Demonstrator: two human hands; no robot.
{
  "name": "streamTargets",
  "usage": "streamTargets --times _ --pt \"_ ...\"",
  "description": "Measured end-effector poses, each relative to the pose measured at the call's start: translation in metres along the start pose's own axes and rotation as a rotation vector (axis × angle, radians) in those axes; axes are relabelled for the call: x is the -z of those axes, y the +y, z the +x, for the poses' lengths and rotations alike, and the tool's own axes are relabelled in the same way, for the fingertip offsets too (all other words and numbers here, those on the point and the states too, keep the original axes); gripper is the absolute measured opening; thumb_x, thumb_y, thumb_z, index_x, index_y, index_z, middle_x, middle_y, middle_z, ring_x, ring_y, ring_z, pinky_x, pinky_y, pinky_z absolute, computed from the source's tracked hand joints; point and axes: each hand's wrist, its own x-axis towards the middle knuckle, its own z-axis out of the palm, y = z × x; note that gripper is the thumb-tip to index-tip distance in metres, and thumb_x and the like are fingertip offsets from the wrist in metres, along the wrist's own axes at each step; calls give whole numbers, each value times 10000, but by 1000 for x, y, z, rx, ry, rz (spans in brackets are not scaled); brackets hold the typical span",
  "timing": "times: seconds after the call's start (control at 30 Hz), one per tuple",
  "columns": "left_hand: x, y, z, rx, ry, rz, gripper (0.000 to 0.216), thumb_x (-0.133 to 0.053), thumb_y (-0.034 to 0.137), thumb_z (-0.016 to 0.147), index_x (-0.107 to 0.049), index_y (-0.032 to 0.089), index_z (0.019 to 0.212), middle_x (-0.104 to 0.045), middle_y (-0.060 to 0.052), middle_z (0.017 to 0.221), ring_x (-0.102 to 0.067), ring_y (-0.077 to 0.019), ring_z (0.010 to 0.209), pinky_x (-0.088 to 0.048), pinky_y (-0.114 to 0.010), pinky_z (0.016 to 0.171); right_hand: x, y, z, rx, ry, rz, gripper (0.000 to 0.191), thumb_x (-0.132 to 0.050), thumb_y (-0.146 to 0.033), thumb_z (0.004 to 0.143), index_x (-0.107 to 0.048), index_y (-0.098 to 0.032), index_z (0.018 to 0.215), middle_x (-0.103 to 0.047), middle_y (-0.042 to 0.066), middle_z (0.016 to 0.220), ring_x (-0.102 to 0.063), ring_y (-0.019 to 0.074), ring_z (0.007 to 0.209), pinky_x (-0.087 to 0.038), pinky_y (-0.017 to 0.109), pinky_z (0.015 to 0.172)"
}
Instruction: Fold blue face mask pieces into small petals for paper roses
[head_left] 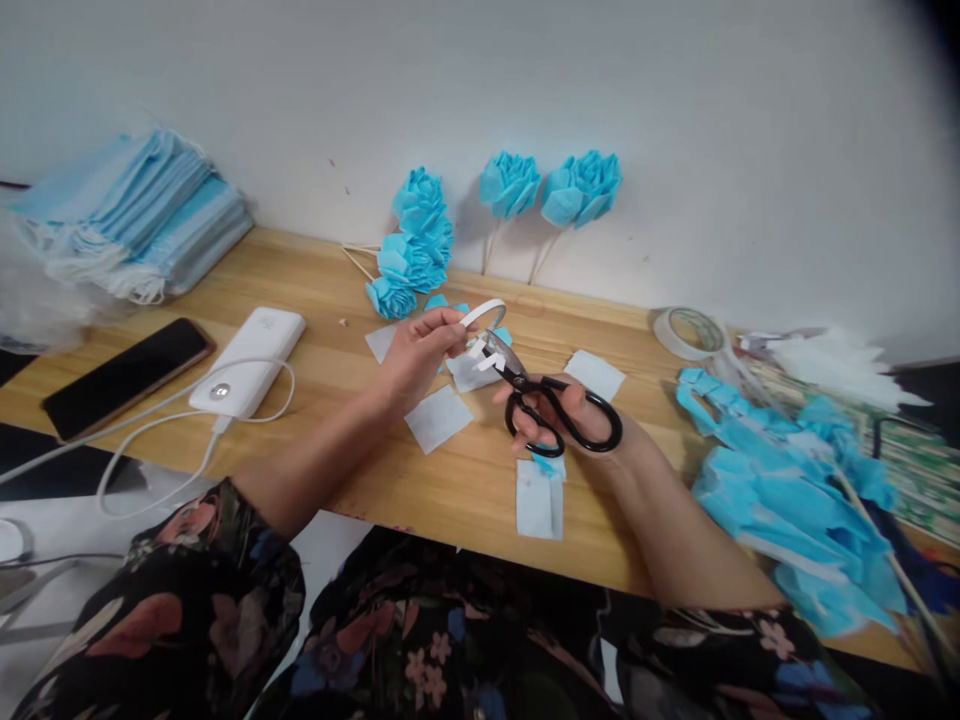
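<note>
Scissors (529, 385), black-handled, sit in the right hand (589, 415), fingers closed through the loops. The blade tips are at a white strip (484, 312). Left hand (416, 355) pinches that strip between thumb and fingertips, just above the wooden surface (465, 480). White squares (439, 418) lie below the hands. Blue flowers (510, 185) lean on the wall, and a tape roll (686, 333) lies to the right.

Even bright light, soft shadows, dark vignette top-right, edges warped.
</note>
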Motion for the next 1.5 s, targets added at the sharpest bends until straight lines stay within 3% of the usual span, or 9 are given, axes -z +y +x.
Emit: streamTargets --times 0.17,0.3,0.5,0.73,1.03,1.37,1.5 --pt "-2 1 -2 -25 8 -50 158 -708 263 695 -607 178 609 -452 37 559 -404 -103 587 -347 -262 629 4 1 0 -11 6 -17 668 -584 -723 874 -658 -141 1194 -552 -28 753 -392 55 503 -641 329 734" --pt "-1 0 -2 -6 -9 -83 235 -775 348 691 -625 178 630 -512 30 602 -403 -100 601 -343 -263 631 3 0 0 -21 19 -21 659 -591 -720 871 -671 -142 1177 -552 -20 759 -403 55 509 -641 326 745" --pt "-2 -1 -2 0 -43 -70 400 -831 487 690 -586 184 600 -455 33 580 -386 -105 589 -324 -279 609 1 0 0 4 22 -36 666 -574 -732 870 -678 -150 1176 -556 -13 765 -408 65 512 -640 346 722" --pt "-1 -5 -1 -7 -60 -53 402 -821 536 723 -649 175 674 -415 36 596 -410 -105 596 -346 -278 614 1 2 1 15 27 -40 678 -563 -742 871 -673 -152 1186 -554 -18 774 -417 58 514 -633 325 727" --pt "-1 -7 -2 -3 -48 -55 434 -813 556 737 -619 180 641 -510 9 642 -541 -137 708 -444 -274 690 -6 0 4 10 79 -62 758 -563 -796 829 -668 -127 1170 -572 -11 756 -443 63 517 -628 329 691" --pt "2 -12 -2 -35 -2 58 416 -765 602 762 -715 190 755 -588 -11 746 -522 -142 734 -434 -275 693 -14 13 10 27 90 28 811 -545 -833 799 -669 -139 1199 -595 -6 771 -482 63 527 -628 323 736" --pt "3 -14 -3 -83 1 151 430 -720 625 797 -696 200 730 -553 -9 687 -519 -160 710 -424 -296 678 -21 8 14 22 128 85 820 -584 -846 755 -681 -130 1142 -597 -15 734 -488 66 522 -630 324 734"
